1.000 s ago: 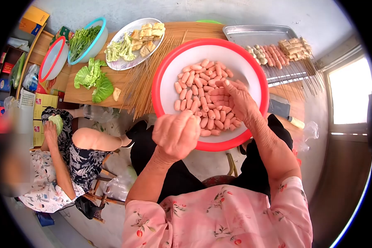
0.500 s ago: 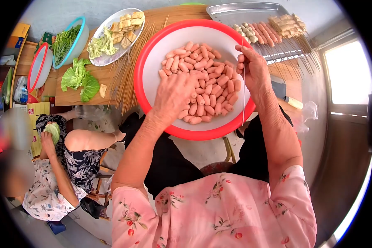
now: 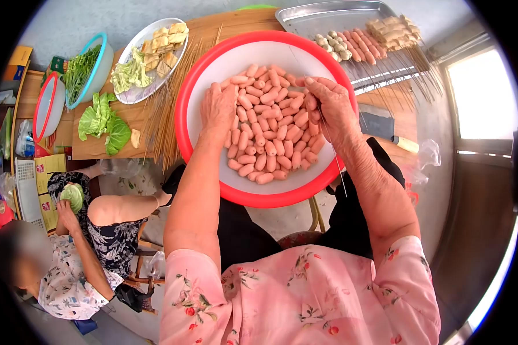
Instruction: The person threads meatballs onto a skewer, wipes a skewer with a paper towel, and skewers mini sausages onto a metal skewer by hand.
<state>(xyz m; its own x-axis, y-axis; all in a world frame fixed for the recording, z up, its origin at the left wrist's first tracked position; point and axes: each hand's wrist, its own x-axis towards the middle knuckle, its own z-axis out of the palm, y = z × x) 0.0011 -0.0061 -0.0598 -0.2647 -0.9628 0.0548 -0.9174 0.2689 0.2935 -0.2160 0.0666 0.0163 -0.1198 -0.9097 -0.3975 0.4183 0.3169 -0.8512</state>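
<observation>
Small pink sausages [image 3: 270, 129] are heaped in a white basin with a red rim [image 3: 259, 198] before me. At the left of the heap is my left hand [image 3: 217, 109], fingers curled down against the sausages; whatever its fingertips grip is hidden. My right hand [image 3: 332, 106], above the right of the basin, is closed on a thin skewer [image 3: 335, 155]. The skewer slants down past the rim toward my lap. Small sausages show by the right fingers, seemingly on the skewer, though the fingers partly cover them.
Loose skewers [image 3: 170, 109] lie left of the basin, near cabbage leaves [image 3: 105, 122] and an oval plate [image 3: 124, 95] of food. Behind right, a metal tray [image 3: 302, 20] carries filled skewers. A cleaver [image 3: 380, 123] lies at right. Another person [image 3: 77, 264] at left holds a cabbage [image 3: 72, 197].
My left hand has moved left from the middle of the heap to its edge. My right hand has come lower and inward, and the skewer has gone from nearly upright to slanted.
</observation>
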